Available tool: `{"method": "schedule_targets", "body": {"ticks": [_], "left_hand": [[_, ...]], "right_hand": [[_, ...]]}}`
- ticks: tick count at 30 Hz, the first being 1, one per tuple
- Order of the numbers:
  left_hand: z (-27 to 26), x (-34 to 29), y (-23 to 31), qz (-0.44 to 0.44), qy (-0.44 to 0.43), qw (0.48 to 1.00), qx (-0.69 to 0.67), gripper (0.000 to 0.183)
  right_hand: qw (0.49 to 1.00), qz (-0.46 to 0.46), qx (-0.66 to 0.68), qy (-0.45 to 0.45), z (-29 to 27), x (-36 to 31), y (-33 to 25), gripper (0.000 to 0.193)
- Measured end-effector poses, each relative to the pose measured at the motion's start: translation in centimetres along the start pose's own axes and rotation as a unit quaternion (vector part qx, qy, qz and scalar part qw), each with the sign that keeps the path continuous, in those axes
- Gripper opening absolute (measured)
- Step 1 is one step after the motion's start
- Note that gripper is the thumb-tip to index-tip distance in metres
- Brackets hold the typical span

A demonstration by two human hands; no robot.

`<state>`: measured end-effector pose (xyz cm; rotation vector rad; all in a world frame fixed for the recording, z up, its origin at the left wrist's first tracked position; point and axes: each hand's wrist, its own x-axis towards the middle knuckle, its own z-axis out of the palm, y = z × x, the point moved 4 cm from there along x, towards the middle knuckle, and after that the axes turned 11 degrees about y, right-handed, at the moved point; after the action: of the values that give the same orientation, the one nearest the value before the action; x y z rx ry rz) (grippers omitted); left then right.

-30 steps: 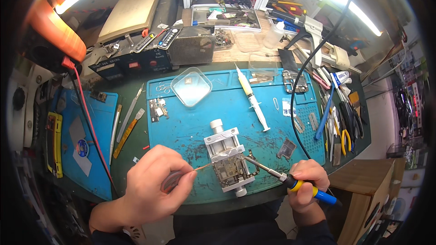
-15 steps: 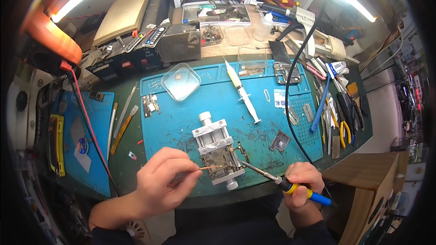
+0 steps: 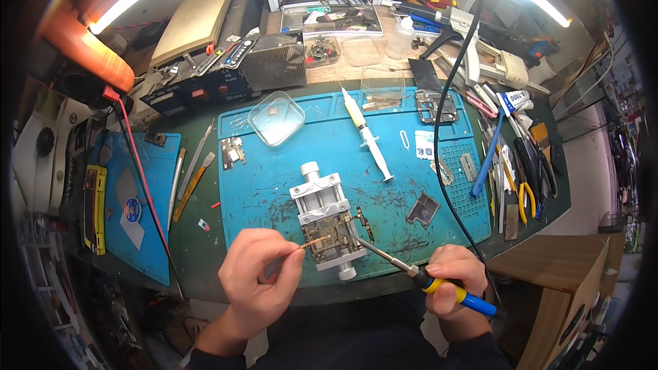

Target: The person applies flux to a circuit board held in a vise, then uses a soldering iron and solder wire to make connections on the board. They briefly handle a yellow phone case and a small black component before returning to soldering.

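Observation:
A grey metal clamp (image 3: 318, 197) stands on the blue mat and grips a small circuit board (image 3: 326, 252). My left hand (image 3: 257, 279) pinches a thin copper-coloured braid (image 3: 314, 242), whose free end lies over the board's middle. In my right hand (image 3: 456, 277) is a soldering iron (image 3: 394, 262) with a yellow and blue handle, held like a pen. Its tip is at the right edge of the board; whether it touches is too small to tell. A narrow strip of parts (image 3: 364, 223) sticks out beside the clamp's right side.
A flux syringe (image 3: 367, 137) lies beyond the clamp, with a clear dish (image 3: 275, 120) to its left. Right of the clamp are a dark square piece (image 3: 423, 208) and a hanging black cable (image 3: 445, 157). Pliers (image 3: 526, 199) and other tools crowd the right edge.
The braid's end has moved up and left across the board, and my left hand has turned slightly. The soldering iron has stayed near the board's right edge. The whole view has shifted a little.

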<state>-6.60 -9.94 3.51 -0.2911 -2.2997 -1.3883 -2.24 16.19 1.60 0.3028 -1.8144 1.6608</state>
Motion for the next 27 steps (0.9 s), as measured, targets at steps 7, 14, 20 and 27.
{"method": "schedule_targets", "body": {"ticks": [7,14,20,27], "left_hand": [[0.9,0.1,-0.6,-0.007,0.002,1.0,-0.005,0.017],[0.9,0.0,-0.8,-0.036,0.031,0.999,-0.006,0.017],[1.5,0.6,-0.6,-0.002,0.03,1.0,0.007,0.017],[0.9,-0.3,-1.4,-0.071,0.038,0.997,0.003,0.017]], "right_hand": [[0.999,0.041,0.004,0.011,-0.2,-0.1,0.0,0.027],[1.0,0.03,-0.005,0.001,-0.2,2.0,-0.1,0.032],[0.998,0.021,-0.042,-0.03,0.7,2.8,0.1,0.025],[0.998,0.002,-0.056,-0.035,1.0,3.0,0.1,0.022]]}}
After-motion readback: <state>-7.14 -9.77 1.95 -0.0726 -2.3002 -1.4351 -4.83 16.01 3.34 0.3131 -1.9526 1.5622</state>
